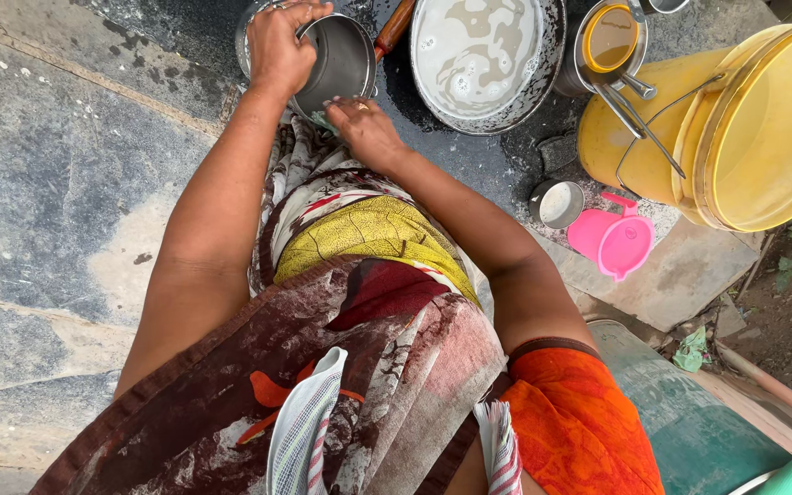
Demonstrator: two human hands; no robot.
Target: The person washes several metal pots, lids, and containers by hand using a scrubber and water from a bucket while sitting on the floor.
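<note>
- Right hand (366, 130), nearest, presses a green scrubber (325, 120) against the pot's underside
- Left hand (279, 46) clenched on the steel pot (336, 62) rim, tilting it
- Beyond the right grip: soapy pan (483, 55), yellow bucket (753, 128), pink jug (614, 240)

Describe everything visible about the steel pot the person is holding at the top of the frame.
The steel pot is a round, grey metal vessel with a dull, brushed-looking inside and a thin rim. It is tipped on its side, its mouth facing the camera, over wet dark stone ground. The left hand grips its upper rim; the right hand is at its lower edge, with something greenish, perhaps a scrubber, showing by the fingers. A wide, round pan of cloudy water lies just beside it.
</note>
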